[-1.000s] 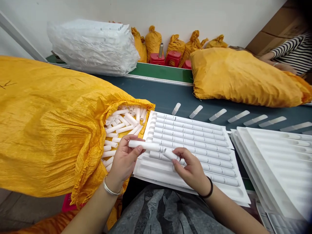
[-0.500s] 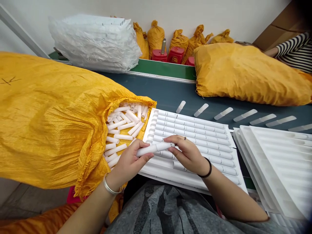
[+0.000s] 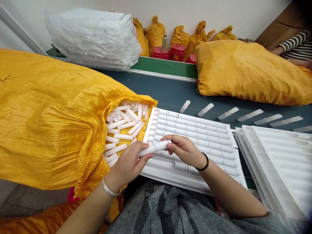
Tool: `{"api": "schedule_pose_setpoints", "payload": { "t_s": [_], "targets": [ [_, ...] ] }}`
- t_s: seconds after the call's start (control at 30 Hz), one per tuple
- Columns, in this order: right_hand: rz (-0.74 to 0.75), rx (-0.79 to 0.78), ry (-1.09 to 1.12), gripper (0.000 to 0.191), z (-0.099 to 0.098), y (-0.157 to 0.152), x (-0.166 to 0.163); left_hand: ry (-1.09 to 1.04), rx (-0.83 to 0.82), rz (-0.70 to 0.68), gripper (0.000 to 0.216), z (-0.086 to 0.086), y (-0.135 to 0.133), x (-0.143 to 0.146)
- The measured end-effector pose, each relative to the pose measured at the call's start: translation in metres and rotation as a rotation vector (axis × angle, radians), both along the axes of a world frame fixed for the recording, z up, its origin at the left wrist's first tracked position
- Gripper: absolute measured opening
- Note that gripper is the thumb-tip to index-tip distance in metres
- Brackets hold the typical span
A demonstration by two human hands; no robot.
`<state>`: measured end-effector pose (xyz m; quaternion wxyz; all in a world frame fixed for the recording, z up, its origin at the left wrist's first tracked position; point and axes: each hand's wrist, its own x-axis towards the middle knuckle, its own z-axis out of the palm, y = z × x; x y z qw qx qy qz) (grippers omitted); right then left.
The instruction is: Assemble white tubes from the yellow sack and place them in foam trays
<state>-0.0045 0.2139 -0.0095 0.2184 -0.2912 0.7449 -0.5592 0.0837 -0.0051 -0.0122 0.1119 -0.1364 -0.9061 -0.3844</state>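
The left hand [image 3: 130,159] and right hand [image 3: 186,150] each grip one end of a two-part white tube [image 3: 150,149], tilted above the grooved white tray [image 3: 158,171] of printed tubes [image 3: 195,125], near the open yellow sack [image 3: 56,123].

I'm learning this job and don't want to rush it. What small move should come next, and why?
Probably a gentle push of the right hand toward the left hand. They grip opposite ends of a white tube with a visible seam partway along it, and I can't tell whether the joint is fully seated.
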Motion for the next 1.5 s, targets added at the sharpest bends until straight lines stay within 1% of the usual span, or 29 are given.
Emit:
{"api": "schedule_pose_setpoints", "payload": {
  "t_s": [0.13, 0.23, 0.3, 0.4, 0.47, 0.57, 0.63, 0.67, 0.7, 0.73, 0.77, 0.8, 0.83, 0.9, 0.97, 1.03, 1.13, 1.2, 1.23, 1.27, 1.33, 1.37, 1.4, 1.43, 1.47, 1.5],
  "targets": [
    [0.006, -0.036, -0.116, 0.033, 0.000, -0.003, 0.001, 0.095, -0.069, -0.036, 0.024, 0.000, 0.000, -0.001],
    [0.025, -0.007, -0.119, 0.032, 0.000, -0.003, 0.000, 0.119, -0.084, -0.041, 0.025, 0.000, 0.000, -0.002],
    [0.061, 0.038, 0.020, 0.032, 0.002, -0.002, -0.001, 0.095, -0.070, -0.036, 0.026, 0.000, -0.001, -0.002],
    [0.126, 0.099, 0.400, 0.041, 0.006, -0.001, -0.002, 0.035, -0.041, -0.022, 0.027, 0.002, -0.003, -0.002],
    [0.148, 0.141, 0.595, 0.042, 0.009, -0.003, 0.001, 0.016, -0.031, -0.031, 0.029, 0.003, -0.003, -0.002],
    [0.180, 0.166, 0.748, 0.032, 0.011, -0.008, 0.010, 0.036, 0.000, -0.063, 0.030, 0.003, 0.000, 0.000],
    [0.223, 0.149, 0.818, 0.031, 0.011, -0.013, 0.012, 0.050, 0.022, -0.058, 0.029, 0.002, 0.003, 0.001],
    [0.234, 0.161, 0.863, 0.030, 0.010, -0.017, 0.009, 0.036, 0.017, -0.052, 0.032, 0.001, 0.004, 0.000],
    [0.226, 0.202, 0.914, 0.028, 0.008, -0.020, 0.002, 0.009, -0.009, -0.044, 0.039, 0.000, 0.003, -0.002],
    [0.197, 0.275, 0.960, 0.025, 0.006, -0.024, -0.009, -0.025, -0.058, -0.030, 0.048, -0.002, 0.000, -0.005],
    [0.141, 0.379, 0.985, 0.022, 0.003, -0.027, -0.024, -0.058, -0.129, 0.001, 0.055, -0.004, -0.004, -0.009],
    [0.051, 0.506, 0.963, 0.021, 0.000, -0.029, -0.042, -0.089, -0.219, 0.055, 0.058, -0.007, -0.011, -0.013],
    [-0.058, 0.635, 0.899, 0.021, -0.004, -0.031, -0.063, -0.124, -0.321, 0.125, 0.056, -0.010, -0.019, -0.019],
    [-0.297, 0.845, 0.669, 0.029, -0.012, -0.031, -0.107, -0.236, -0.519, 0.265, 0.041, -0.018, -0.037, -0.030],
    [-0.416, 0.942, 0.520, 0.035, -0.020, -0.030, -0.146, -0.365, -0.641, 0.339, 0.027, -0.027, -0.054, -0.039],
    [-0.435, 0.998, 0.431, 0.032, -0.026, -0.028, -0.174, -0.415, -0.675, 0.357, 0.022, -0.036, -0.065, -0.045],
    [-0.415, 1.071, 0.321, 0.024, -0.026, -0.025, -0.192, -0.366, -0.642, 0.377, 0.024, -0.042, -0.070, -0.050],
    [-0.419, 1.109, 0.300, 0.027, -0.017, -0.023, -0.187, -0.329, -0.604, 0.371, 0.025, -0.041, -0.071, -0.050],
    [-0.433, 1.124, 0.309, 0.031, -0.010, -0.022, -0.179, -0.301, -0.571, 0.365, 0.025, -0.039, -0.070, -0.049],
    [-0.443, 1.132, 0.332, 0.033, -0.004, -0.021, -0.167, -0.261, -0.512, 0.359, 0.024, -0.036, -0.070, -0.048],
    [-0.414, 1.116, 0.398, 0.030, 0.007, -0.021, -0.130, -0.155, -0.311, 0.349, 0.023, -0.031, -0.066, -0.043],
    [-0.348, 1.086, 0.437, 0.028, 0.010, -0.022, -0.106, -0.101, -0.184, 0.343, 0.022, -0.029, -0.063, -0.041],
    [-0.247, 1.043, 0.465, 0.029, 0.010, -0.023, -0.081, -0.059, -0.057, 0.334, 0.021, -0.027, -0.059, -0.038],
    [-0.132, 0.999, 0.469, 0.029, 0.008, -0.026, -0.055, -0.034, 0.055, 0.321, 0.020, -0.025, -0.055, -0.036],
    [0.026, 0.953, 0.505, 0.027, 0.003, -0.028, -0.032, -0.028, 0.141, 0.303, 0.019, -0.024, -0.050, -0.035],
    [0.108, 0.932, 0.548, 0.021, -0.003, -0.030, -0.011, -0.031, 0.213, 0.281, 0.019, -0.023, -0.044, -0.033]
  ]
}}
